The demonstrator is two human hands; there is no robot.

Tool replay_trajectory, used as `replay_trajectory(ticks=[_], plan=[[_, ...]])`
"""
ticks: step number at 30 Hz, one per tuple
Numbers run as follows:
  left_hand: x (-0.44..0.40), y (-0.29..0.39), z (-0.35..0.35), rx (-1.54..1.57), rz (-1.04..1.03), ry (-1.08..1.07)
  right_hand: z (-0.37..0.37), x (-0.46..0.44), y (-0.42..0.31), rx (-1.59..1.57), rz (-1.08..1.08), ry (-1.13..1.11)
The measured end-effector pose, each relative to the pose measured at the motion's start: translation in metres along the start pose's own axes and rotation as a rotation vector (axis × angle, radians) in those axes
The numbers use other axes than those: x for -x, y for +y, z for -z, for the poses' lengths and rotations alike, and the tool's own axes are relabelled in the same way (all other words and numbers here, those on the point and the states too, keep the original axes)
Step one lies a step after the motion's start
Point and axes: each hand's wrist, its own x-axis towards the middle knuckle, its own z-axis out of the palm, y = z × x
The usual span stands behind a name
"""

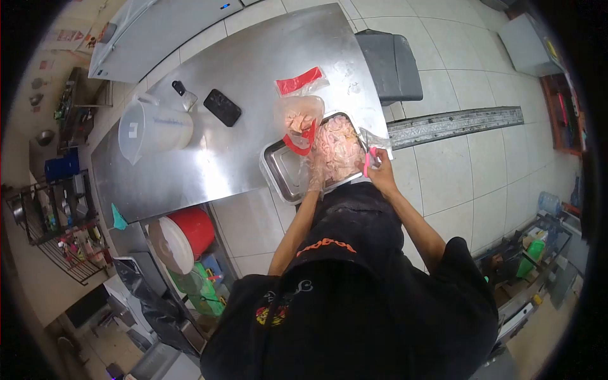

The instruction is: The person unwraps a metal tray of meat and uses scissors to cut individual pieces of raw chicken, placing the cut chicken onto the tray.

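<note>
Holding pink-handled scissors [371, 162] in the right hand [382, 170]: fingers curled round the handles, at the right edge of the pale pink meat pieces [340, 147]. Left hand [316, 172] is under clear plastic, at the left side of the meat; finger opening and any hold on a piece, cannot tell. Meat sits in the right part of the metal tray setup, near the table edge closest to the person; bare metal tray [283, 170] shows on the left. Clear plastic bag [299, 114] with red print and more pink pieces inside lies at the far side, overlapping the tray area. Red-and-clear plastic piece [300, 81] is just beyond it. Further left on the steel table [247, 69]: black phone [222, 107], small black-topped item [180, 89], big translucent jug [154, 132].
</note>
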Motion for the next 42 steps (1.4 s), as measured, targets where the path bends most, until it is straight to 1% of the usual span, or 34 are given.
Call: replay_trajectory(ticks=[1,3,4,6,7,9,11,13,14,16,18,19,21,22,23,24,25,27,28,29,30,31,33,34,36,37,39,40,42], plan=[[-0.001,0.000,-0.001,-0.005,-0.002,-0.009,-0.001,0.000,0.001,-0.005,-0.004,0.008],[-0.002,0.003,-0.002,-0.003,-0.013,-0.027,-0.001,-0.004,0.001,0.149,-0.084,0.022],[-0.003,0.006,0.001,0.002,-0.018,-0.037,0.001,-0.006,0.002,0.149,-0.081,0.024],[0.004,0.015,0.015,0.030,-0.043,-0.032,0.007,-0.006,0.002,-0.104,-0.304,-0.089],[0.010,0.026,0.027,0.047,-0.071,-0.013,0.011,-0.005,0.000,-0.105,-0.299,-0.090],[0.025,0.055,0.055,0.089,-0.146,0.044,0.018,0.001,-0.011,-0.244,-0.350,-0.152],[0.025,0.080,0.079,0.092,-0.190,0.070,0.025,-0.003,-0.008,-0.228,-0.333,-0.150],[0.019,0.128,0.113,-0.003,-0.680,0.076,0.032,-0.006,0.006,-0.236,-0.206,-0.120],[0.010,0.144,0.121,-0.008,-0.669,0.087,0.033,-0.010,0.012,-0.209,-0.161,-0.112],[-0.035,0.163,0.129,-0.171,-0.437,0.070,0.029,-0.017,0.005,-0.156,-0.116,-0.125],[-0.067,0.102,0.113,-0.491,-0.337,0.024,0.021,-0.024,-0.009,-0.108,-0.065,-0.133],[-0.086,0.088,0.104,-0.496,-0.338,0.032,0.014,-0.028,-0.017,-0.115,-0.049,-0.143],[-0.118,0.068,0.083,-0.634,-0.137,-0.203,0.005,-0.032,-0.025,-0.122,-0.031,-0.144],[-0.128,0.035,0.074,-0.632,-0.148,-0.206,0.002,-0.034,-0.028,-0.157,0.014,-0.176],[-0.136,-0.009,0.066,-0.766,-0.216,-0.175,0.001,-0.037,-0.031,-0.194,0.060,-0.205],[-0.139,-0.011,0.066,-0.901,-0.285,-0.142,-0.002,-0.038,-0.032,-0.208,0.068,-0.184],[-0.144,-0.013,0.066,-0.907,-0.298,-0.147,-0.002,-0.037,-0.032,-0.217,0.071,-0.173],[-0.144,-0.006,0.070,-0.659,-0.147,-0.234,-0.003,-0.031,-0.031,-0.227,0.055,-0.155],[-0.140,0.017,0.075,-0.665,-0.157,-0.239,-0.002,-0.027,-0.030,-0.234,0.057,-0.145],[-0.134,0.048,0.081,-0.745,-0.056,-0.311,-0.001,-0.022,-0.028,-0.249,0.030,-0.147],[-0.129,0.062,0.083,-0.824,0.046,-0.383,0.001,-0.017,-0.026,-0.265,0.003,-0.147],[-0.129,0.062,0.084,-0.832,0.035,-0.390,0.002,-0.013,-0.022,-0.273,0.005,-0.136],[-0.128,0.064,0.092,-0.787,-0.250,-0.369,0.006,-0.008,-0.015,-0.220,-0.040,-0.140],[-0.123,0.079,0.102,-0.794,-0.256,-0.378,0.008,-0.006,-0.013,-0.229,-0.043,-0.132],[-0.111,0.115,0.126,-0.655,-0.075,-0.396,0.011,-0.003,-0.011,-0.212,-0.012,-0.131],[-0.102,0.129,0.134,-0.660,-0.076,-0.402,0.012,-0.003,-0.008,-0.217,-0.015,-0.127],[-0.083,0.152,0.149,-0.331,-0.275,-0.187,0.011,-0.008,-0.005,-0.212,0.025,-0.159],[-0.075,0.158,0.155,-0.336,-0.271,-0.187,0.009,-0.008,-0.014,-0.216,0.023,-0.163],[-0.062,0.167,0.165,-0.010,-0.141,-0.218,0.006,-0.008,-0.033,-0.256,0.030,-0.235]])
